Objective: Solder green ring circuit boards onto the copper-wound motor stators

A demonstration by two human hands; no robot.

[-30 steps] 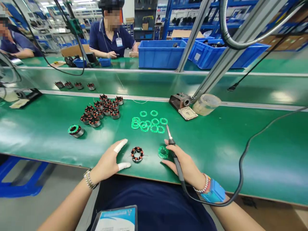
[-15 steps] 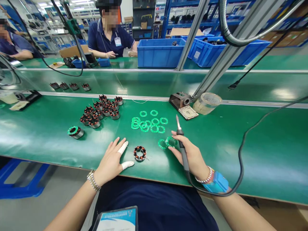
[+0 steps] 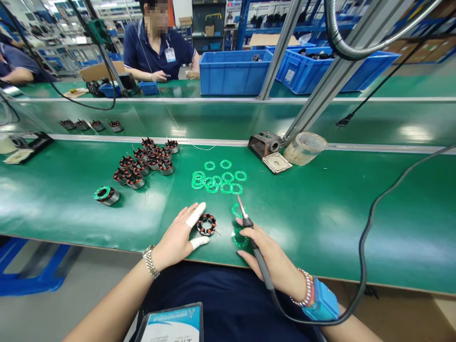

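Note:
My left hand (image 3: pixel 175 238) lies with fingers apart, white covers on thumb and index finger, beside a copper-wound motor stator (image 3: pixel 206 224). Its index finger reaches the stator's left side; whether it touches is unclear. In my right hand (image 3: pixel 280 259) is a soldering iron (image 3: pixel 261 266), its tip pointing up and to the left. The right fingertips are at a green ring-shaped circuit board (image 3: pixel 236 239), partly covered by them. Just beyond, another green ring board (image 3: pixel 235 209) is partly hidden by the iron. More ring boards (image 3: pixel 228 177) lie scattered farther back.
Several stators (image 3: pixel 135 179) cluster at the left, near one stator topped with a green ring (image 3: pixel 107 195). A soldering iron stand (image 3: pixel 265 144) and a round clear container (image 3: pixel 305 148) stand behind. The iron's cable (image 3: pixel 364 251) loops at the right. A co-worker (image 3: pixel 160 47) sits opposite.
My right hand has moved left and nearer to me with the iron, and one green ring has shifted toward me, apart from the other. My left hand has moved right, closer to the stator.

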